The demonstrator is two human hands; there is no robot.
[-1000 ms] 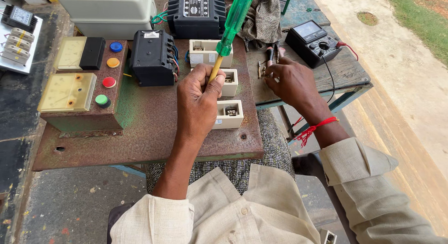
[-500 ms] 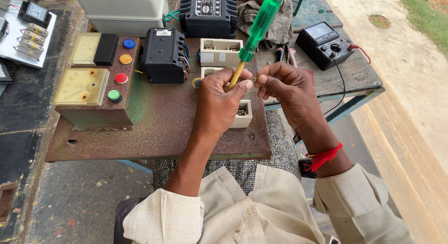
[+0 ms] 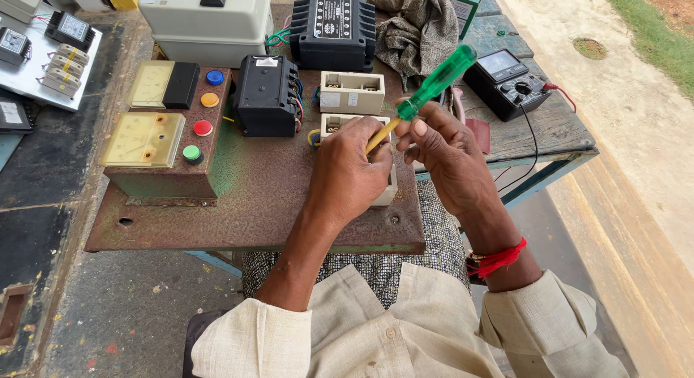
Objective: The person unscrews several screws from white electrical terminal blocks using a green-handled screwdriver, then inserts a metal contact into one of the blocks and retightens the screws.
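Rusty panel [image 3: 253, 204] lies on the worktop [image 3: 557, 129]. Left hand [image 3: 350, 172] closed over a white fuse block [image 3: 387, 194] (mostly hidden). Right hand [image 3: 441, 147] pinches the green-handled screwdriver [image 3: 426, 92], tilted, tip at the left hand

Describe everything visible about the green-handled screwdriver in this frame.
The screwdriver has a translucent green handle that looks like plastic and a yellowish shaft. It tilts, handle up toward the right, shaft running down-left. The right hand pinches the lower handle; the left hand covers the tip, which is hidden, above a white box on the rusty plate.
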